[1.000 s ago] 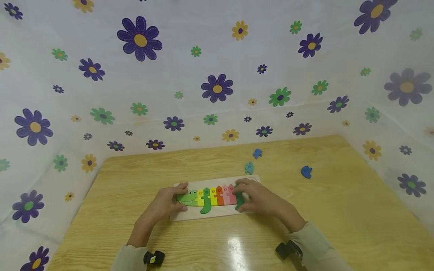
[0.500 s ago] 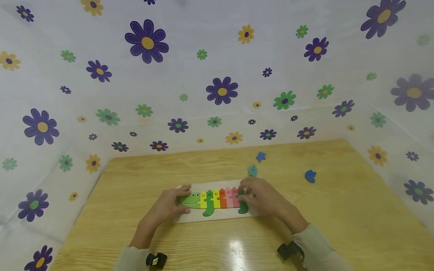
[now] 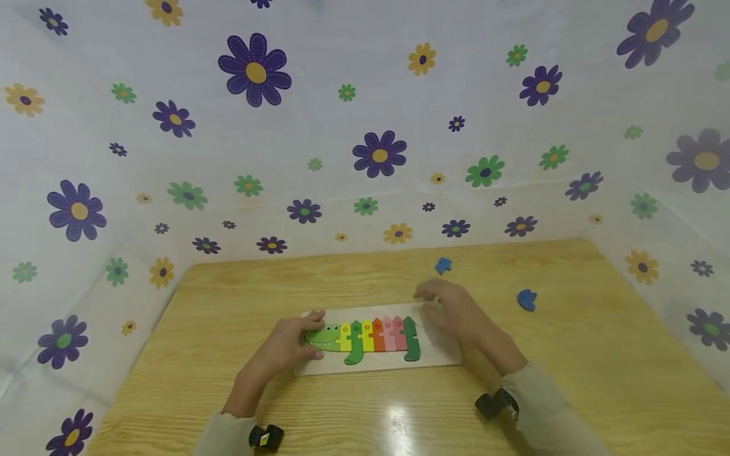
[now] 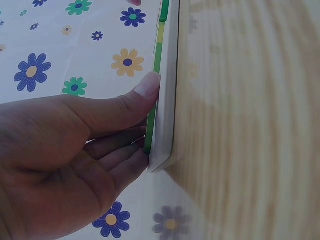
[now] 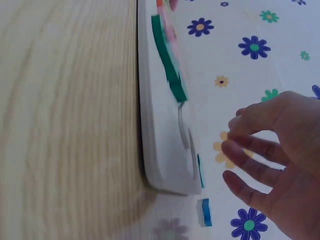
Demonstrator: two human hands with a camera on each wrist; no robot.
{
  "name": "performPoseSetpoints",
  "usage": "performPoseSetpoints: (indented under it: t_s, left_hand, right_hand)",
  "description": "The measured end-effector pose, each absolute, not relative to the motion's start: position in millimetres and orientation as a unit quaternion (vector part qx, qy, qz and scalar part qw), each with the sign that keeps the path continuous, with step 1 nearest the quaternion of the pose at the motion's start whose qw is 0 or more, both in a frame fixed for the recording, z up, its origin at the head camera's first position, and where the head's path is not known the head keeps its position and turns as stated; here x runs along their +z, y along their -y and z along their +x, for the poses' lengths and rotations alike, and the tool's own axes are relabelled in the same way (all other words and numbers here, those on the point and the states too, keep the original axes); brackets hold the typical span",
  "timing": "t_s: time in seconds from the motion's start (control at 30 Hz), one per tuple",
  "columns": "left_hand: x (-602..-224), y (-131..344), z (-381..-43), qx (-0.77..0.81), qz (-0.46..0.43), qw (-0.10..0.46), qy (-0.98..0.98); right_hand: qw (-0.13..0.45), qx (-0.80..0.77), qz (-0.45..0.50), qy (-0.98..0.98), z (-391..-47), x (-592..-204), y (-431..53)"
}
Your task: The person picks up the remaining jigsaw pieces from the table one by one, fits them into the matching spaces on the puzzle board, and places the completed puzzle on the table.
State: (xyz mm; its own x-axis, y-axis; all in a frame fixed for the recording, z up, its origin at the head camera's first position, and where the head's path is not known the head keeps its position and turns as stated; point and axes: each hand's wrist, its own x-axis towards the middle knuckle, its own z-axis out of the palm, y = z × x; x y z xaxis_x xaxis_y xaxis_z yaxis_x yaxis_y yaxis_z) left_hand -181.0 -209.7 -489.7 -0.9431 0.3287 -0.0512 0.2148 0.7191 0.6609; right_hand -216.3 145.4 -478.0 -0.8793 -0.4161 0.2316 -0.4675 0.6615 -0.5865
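Note:
A crocodile puzzle board (image 3: 439, 348) of pale wood lies on the table. Its green head piece (image 3: 325, 340), yellow, green, orange and pink body pieces and a dark green leg piece (image 3: 411, 345) sit in a row. My left hand (image 3: 281, 343) holds the board's left end, thumb and fingers on either side of the head. Over the far right corner hovers my right hand (image 3: 456, 311), its fingers loosely bent and nothing in them. Just beyond the board edge, a teal piece (image 5: 201, 171) shows in the right wrist view; the hand hides it in the head view.
A blue puzzle piece (image 3: 443, 265) lies behind the board, and a rounded blue piece (image 3: 526, 299) lies farther right. A flower-printed white sheet (image 3: 319, 126) encloses the wooden table (image 3: 239, 285) at the back and sides.
My right hand has let go of the dark green leg piece, now in line after the pink ones, and moved away toward the far right. The left hand stays on the board.

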Motion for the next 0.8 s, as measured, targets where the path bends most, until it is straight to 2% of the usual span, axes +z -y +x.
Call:
performPoseSetpoints:
  t_s: [0.4,0.8]
  left_hand:
    - [-491.4,209.6,-182.8,0.344,0.156,0.079,-0.922]
    - [-492.2,208.6,-180.8,0.342,0.151,0.078,-0.924]
  right_hand:
    - [0.072,0.317,0.235,0.916,-244.9,-478.6,-172.4]
    - [0.064,0.241,0.264,0.932,-274.0,-482.7,-191.0]
